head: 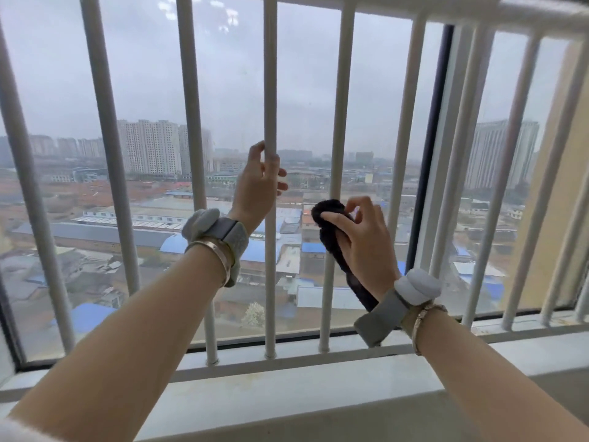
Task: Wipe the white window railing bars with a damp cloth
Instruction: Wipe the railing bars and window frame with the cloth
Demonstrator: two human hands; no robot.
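White vertical railing bars stand in front of the window glass. My left hand grips the middle bar at about mid-height, fingers curled round it. One bar to the right, my right hand holds a dark cloth wrapped round the neighbouring bar. The cloth's bunched top sits on that bar and its tail hangs down past my right wrist. Both wrists wear grey bands and a bracelet.
A white sill and the railing's bottom rail run below the bars. A dark window frame post stands right of my right hand, with several more bars beyond it. A top rail crosses the upper right.
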